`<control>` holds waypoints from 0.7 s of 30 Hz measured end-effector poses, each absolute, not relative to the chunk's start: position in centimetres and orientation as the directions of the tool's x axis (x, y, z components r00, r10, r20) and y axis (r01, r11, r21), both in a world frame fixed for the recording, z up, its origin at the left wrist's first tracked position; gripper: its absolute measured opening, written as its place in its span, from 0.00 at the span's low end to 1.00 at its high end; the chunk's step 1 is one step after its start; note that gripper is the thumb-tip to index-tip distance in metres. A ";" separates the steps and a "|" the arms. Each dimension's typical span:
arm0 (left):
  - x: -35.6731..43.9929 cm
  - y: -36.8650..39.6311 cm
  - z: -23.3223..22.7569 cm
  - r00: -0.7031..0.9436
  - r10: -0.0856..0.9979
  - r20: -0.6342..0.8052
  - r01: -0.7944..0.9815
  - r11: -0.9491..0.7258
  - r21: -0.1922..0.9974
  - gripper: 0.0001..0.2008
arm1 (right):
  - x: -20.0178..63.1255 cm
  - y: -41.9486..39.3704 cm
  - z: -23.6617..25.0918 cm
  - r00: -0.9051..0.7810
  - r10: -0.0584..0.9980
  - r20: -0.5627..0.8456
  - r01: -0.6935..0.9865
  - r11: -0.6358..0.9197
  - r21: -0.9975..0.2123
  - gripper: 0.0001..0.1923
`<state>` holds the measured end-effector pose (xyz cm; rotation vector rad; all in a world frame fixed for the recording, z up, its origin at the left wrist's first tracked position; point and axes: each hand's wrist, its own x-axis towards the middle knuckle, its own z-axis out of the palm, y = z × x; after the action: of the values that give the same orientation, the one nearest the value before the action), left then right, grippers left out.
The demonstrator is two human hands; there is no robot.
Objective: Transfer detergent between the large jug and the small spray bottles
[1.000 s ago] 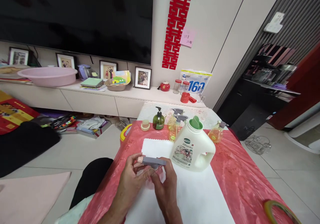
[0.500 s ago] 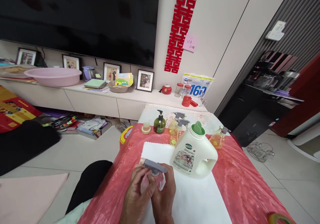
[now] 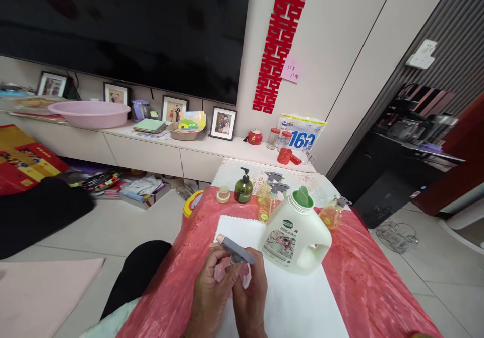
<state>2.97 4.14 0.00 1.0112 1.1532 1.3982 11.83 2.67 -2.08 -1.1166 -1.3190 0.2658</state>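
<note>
The thing being worked on is a see-through, pinkish plastic bottle (image 3: 246,279) topped by a slim grey plastic spray head (image 3: 238,250) with a peach-coloured nozzle tip (image 3: 220,239). It is held up over a white, scallop-edged sheet (image 3: 298,300) at the near end of the desk, on the red, glossy plastic cover (image 3: 363,277).

The left hand (image 3: 212,285) is curled round the nozzle side of the bottle, its thumb pressed in near the neck. The right hand (image 3: 252,287) closes on the opposite side, fingers behind, thumb beside the left one. The exact contact at the collar is hidden by the thumbs.

The step in hand seems to be work at the neck, under the head. It probably goes best with one hand firm on the body as the other handles the collar, and with the force kept off the long, slim head, which could act as a lever and tilt the joint. A thin clear wall may flex, so a light squeeze is wiser. The big cream plastic jug (image 3: 297,237) with a green spout (image 3: 302,197) stands near the right hand; elbow and knuckles should stay clear of it.
</note>
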 end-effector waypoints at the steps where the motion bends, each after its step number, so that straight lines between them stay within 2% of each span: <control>1: 2.9 4.1 -0.3 -0.127 0.992 -0.001 -0.172 -0.021 0.985 0.20 | 12.0 2.6 -2.1 0.278 0.728 0.626 0.409 0.500 -0.763 0.07; 4: 2.6 4.2 -1.4 -0.106 0.994 -0.003 -0.128 -0.011 0.992 0.20 | 12.8 2.3 -2.2 0.165 0.819 0.550 0.315 0.485 -0.816 0.13; 8: 2.5 4.3 -2.0 -0.061 0.998 0.012 -0.152 -0.021 0.988 0.21 | 14.1 1.9 -1.9 0.043 0.920 0.390 0.136 0.381 -0.915 0.19; 14: 2.7 4.3 -1.7 -0.063 0.998 0.011 -0.235 -0.026 0.972 0.21 | 14.8 1.8 0.0 -0.041 0.944 0.326 0.127 0.329 -0.936 0.21; 21: 2.7 4.0 -2.3 -0.055 0.998 -0.018 -0.295 0.001 0.956 0.20 | 14.2 2.3 -0.8 0.022 0.923 0.384 0.123 0.379 -0.917 0.17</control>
<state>2.71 4.05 -2.26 0.9518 1.0298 1.3700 14.16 2.31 -0.83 -1.0158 -1.4201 0.8252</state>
